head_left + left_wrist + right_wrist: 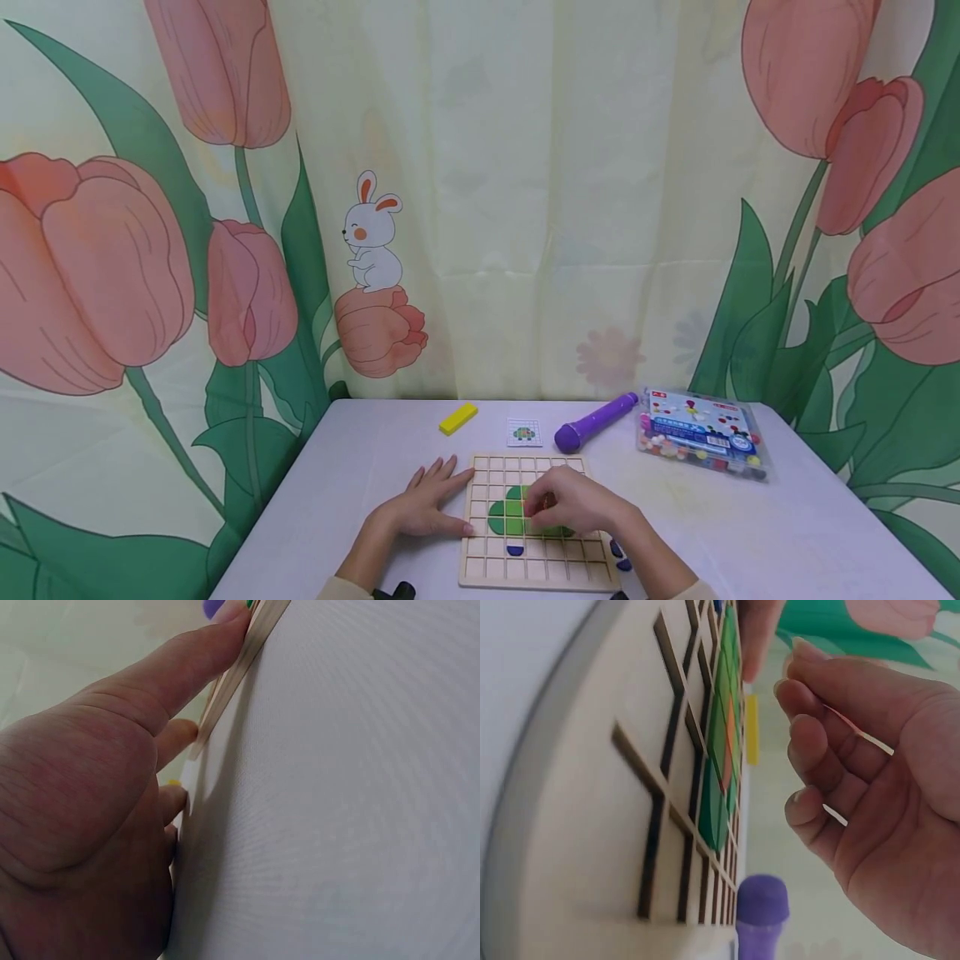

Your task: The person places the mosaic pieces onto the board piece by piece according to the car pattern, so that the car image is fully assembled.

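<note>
Nearest, at the near edge of the pale grey surface [750,517], lies a light wooden grid board [534,521] with square compartments; a patch of green tiles [508,512] fills cells near its middle, and a small dark blue piece [515,550] sits in a cell just nearer than them. Over the green patch hovers the right hand [570,502], its fingers curled inward; the right wrist view shows a thin flat piece with an orange edge [855,729] pinched among those fingers, just off the board. To the left, the left hand [429,502] rests flat on the surface with fingers straight and spread, thumb and fingertips touching the board's left edge, gripping nothing. More dark blue pieces [618,552] lie on the surface just right of the board. Farther off, from left to right, stand a yellow rectangular block [458,418], a small white pattern card [523,432], a purple cylindrical pen-like tool [596,422] and a clear plastic box of coloured beads [701,432]. Beyond everything hangs a curtain printed with tulips and a white rabbit [371,233].
</note>
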Demonstrator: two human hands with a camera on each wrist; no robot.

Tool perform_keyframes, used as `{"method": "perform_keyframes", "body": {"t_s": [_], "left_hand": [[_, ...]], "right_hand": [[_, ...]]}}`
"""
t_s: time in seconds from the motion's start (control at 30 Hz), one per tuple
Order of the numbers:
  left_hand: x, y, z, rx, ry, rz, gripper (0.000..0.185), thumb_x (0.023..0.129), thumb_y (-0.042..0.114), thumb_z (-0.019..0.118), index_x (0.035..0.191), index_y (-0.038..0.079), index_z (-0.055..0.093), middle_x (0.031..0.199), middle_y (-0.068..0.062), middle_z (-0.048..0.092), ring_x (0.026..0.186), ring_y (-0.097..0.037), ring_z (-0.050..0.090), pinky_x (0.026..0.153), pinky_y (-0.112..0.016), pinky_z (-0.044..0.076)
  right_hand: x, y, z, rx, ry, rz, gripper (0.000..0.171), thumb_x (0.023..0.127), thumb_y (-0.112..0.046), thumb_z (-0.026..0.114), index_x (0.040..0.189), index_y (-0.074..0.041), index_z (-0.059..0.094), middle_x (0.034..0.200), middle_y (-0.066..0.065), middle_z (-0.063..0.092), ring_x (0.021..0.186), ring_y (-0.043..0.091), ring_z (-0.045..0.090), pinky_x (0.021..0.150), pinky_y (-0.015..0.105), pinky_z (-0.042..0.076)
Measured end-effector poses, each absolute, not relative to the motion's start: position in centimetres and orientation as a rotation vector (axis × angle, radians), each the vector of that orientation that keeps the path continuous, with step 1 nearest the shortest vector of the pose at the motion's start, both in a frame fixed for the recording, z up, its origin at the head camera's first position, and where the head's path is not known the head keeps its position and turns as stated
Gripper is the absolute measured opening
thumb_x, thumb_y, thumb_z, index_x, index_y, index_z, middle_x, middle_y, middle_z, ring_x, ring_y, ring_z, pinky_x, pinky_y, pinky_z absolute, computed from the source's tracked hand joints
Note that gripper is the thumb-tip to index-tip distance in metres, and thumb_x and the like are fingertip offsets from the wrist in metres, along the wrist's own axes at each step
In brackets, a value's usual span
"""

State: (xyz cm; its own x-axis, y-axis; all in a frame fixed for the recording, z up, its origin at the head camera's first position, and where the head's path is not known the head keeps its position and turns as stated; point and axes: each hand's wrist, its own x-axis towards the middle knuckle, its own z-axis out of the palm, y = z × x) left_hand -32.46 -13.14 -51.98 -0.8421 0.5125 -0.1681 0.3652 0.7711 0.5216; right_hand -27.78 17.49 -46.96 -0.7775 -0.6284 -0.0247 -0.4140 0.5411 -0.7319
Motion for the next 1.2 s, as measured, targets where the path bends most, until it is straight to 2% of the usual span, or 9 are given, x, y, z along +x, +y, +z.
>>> {"method": "perform_keyframes", "body": {"t_s": [0.23,0.53,0.8,1.03,1.2], "left_hand": [[-32.5,-13.1,-52.0,0.684,2.676,0.691,0.098,0.079,0.070,0.077,0.161,0.032,0.039,0.175,-0.013,0.018,0.163,-0.038,0.005,0.128,-0.067,0.002],[-32.6,-13.2,-52.3,0.692,2.678,0.694,0.098,0.078,0.071,0.077,0.161,0.034,0.039,0.175,-0.011,0.018,0.163,-0.037,0.005,0.128,-0.067,0.002],[-32.6,-13.2,-52.3,0.682,2.677,0.690,0.098,0.078,0.072,0.076,0.161,0.034,0.039,0.175,-0.011,0.019,0.163,-0.037,0.006,0.127,-0.067,0.002],[-32.6,-13.1,-52.4,0.681,2.686,0.692,0.100,0.078,0.071,0.077,0.161,0.033,0.039,0.174,-0.013,0.019,0.163,-0.037,0.007,0.128,-0.066,0.003],[-32.5,-13.1,-52.3,0.676,2.681,0.690,0.100,0.078,0.071,0.077,0.161,0.032,0.039,0.175,-0.013,0.019,0.163,-0.038,0.007,0.128,-0.067,0.002]], "right_hand": [[-28.1,20.3,-46.2,-0.794,2.570,-1.095,0.008,0.090,-0.013,0.081,0.098,-0.011,0.080,0.085,-0.008,0.072,0.074,0.009,0.060,0.065,0.021,0.050],[-28.1,22.8,-45.2,-0.738,2.595,-1.128,0.013,0.093,-0.013,0.078,0.105,-0.007,0.078,0.089,-0.001,0.071,0.081,0.016,0.060,0.068,0.023,0.050],[-28.1,25.0,-45.4,-0.735,2.593,-1.140,0.016,0.093,-0.012,0.077,0.108,-0.006,0.077,0.091,-0.001,0.071,0.080,0.013,0.059,0.068,0.022,0.051],[-27.8,26.8,-45.3,-0.728,2.515,-1.178,0.025,0.089,-0.005,0.079,0.113,-0.001,0.075,0.100,0.014,0.073,0.081,0.016,0.061,0.068,0.023,0.052],[-27.6,27.4,-45.4,-0.634,2.433,-1.175,0.028,0.084,-0.001,0.082,0.111,-0.002,0.076,0.098,0.014,0.072,0.083,0.021,0.060,0.067,0.025,0.051]]}}
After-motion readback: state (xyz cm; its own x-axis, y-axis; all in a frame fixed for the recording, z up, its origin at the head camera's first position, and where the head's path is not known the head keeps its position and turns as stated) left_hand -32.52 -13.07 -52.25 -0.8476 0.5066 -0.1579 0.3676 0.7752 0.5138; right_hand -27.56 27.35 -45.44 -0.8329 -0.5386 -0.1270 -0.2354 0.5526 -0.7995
